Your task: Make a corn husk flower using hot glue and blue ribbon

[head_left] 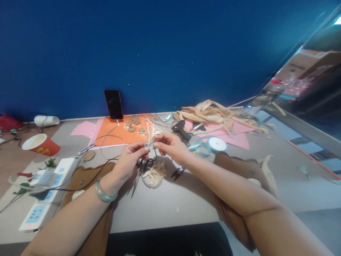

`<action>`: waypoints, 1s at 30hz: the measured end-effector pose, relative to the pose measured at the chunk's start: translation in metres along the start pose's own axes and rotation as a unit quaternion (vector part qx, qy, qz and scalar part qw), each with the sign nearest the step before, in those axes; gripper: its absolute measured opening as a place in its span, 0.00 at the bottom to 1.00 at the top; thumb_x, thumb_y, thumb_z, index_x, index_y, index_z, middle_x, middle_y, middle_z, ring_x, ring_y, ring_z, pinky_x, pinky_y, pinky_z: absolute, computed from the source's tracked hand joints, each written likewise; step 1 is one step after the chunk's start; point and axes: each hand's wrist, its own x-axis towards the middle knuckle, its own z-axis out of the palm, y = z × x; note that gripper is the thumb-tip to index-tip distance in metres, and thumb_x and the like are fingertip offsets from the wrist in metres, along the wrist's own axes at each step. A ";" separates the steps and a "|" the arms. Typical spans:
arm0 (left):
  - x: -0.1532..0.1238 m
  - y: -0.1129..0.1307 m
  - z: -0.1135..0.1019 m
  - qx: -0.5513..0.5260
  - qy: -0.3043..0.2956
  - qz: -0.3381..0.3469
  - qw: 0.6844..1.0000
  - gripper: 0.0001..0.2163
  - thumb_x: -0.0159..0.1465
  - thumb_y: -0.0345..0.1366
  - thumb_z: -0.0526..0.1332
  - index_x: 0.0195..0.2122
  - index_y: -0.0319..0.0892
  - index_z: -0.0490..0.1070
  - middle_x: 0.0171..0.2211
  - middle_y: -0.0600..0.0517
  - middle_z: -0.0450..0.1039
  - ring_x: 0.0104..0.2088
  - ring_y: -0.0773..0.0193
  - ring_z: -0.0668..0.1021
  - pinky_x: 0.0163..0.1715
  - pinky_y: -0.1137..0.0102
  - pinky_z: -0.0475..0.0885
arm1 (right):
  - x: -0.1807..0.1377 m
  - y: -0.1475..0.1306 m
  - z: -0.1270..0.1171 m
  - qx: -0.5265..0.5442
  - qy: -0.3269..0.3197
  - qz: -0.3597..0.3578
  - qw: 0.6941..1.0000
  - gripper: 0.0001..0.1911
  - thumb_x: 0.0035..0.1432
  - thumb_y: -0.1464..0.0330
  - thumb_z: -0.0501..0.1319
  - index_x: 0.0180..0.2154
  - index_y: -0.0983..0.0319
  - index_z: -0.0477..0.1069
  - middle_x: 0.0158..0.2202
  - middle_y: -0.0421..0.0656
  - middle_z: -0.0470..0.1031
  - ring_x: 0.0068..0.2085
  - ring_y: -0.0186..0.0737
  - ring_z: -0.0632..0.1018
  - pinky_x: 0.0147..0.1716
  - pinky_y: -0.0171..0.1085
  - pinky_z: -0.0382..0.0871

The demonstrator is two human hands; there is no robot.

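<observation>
A small upright bundle of pale corn husk strips [150, 133] is held between my two hands above the desk. Light blue ribbon [149, 144] crosses its lower part. My left hand [131, 156] pinches the ribbon from the left, fingers closed. From the right, my right hand [172, 146] pinches it too, thumb and fingertips together; whether it is knotted is hidden. Below them stands a round clear dish [152, 185] of cut husk pieces. Black-handled scissors [135, 185] lie against its left side, and small thread snips [178, 172] rest to its right.
A black glue gun [182, 131], a ribbon spool [217, 144] and a heap of dried husks [206, 112] lie to the right. At left are a phone [113, 104] against the blue wall, orange paper [109, 133], a paper cup [41, 145] and a power strip [50, 195] with trailing cables.
</observation>
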 end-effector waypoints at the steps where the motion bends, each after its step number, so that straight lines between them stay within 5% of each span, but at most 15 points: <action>1: 0.000 0.000 0.000 0.001 0.000 0.001 1.000 0.10 0.51 0.36 0.70 0.33 0.38 0.77 0.25 0.52 0.76 0.25 0.70 0.75 0.29 0.73 0.69 | 0.000 0.000 0.000 -0.001 0.003 -0.001 1.000 0.12 0.47 0.65 0.68 0.30 0.64 0.69 0.22 0.35 0.70 0.19 0.25 0.67 0.20 0.29 0.60; 12: 0.004 -0.004 -0.002 -0.011 0.006 0.002 1.000 0.11 0.51 0.35 0.70 0.35 0.38 0.77 0.27 0.52 0.76 0.25 0.70 0.74 0.29 0.74 0.69 | 0.001 -0.001 -0.001 -0.026 0.014 0.001 1.000 0.12 0.46 0.65 0.68 0.30 0.64 0.70 0.23 0.36 0.71 0.20 0.27 0.70 0.22 0.30 0.64; 20: 0.000 0.000 0.001 0.089 0.084 0.132 0.984 0.09 0.50 0.35 0.70 0.33 0.40 0.78 0.26 0.53 0.76 0.25 0.68 0.73 0.28 0.72 0.69 | -0.001 -0.005 -0.001 -0.050 0.015 -0.011 0.999 0.11 0.46 0.64 0.68 0.30 0.64 0.71 0.23 0.37 0.71 0.23 0.29 0.71 0.24 0.32 0.67; 30: -0.004 0.002 0.001 0.120 0.055 0.228 0.965 0.04 0.53 0.34 0.68 0.30 0.43 0.78 0.26 0.53 0.72 0.27 0.68 0.72 0.29 0.72 0.68 | -0.004 -0.007 -0.001 -0.052 -0.016 -0.055 0.997 0.13 0.47 0.62 0.69 0.30 0.64 0.72 0.28 0.41 0.74 0.29 0.33 0.73 0.31 0.35 0.68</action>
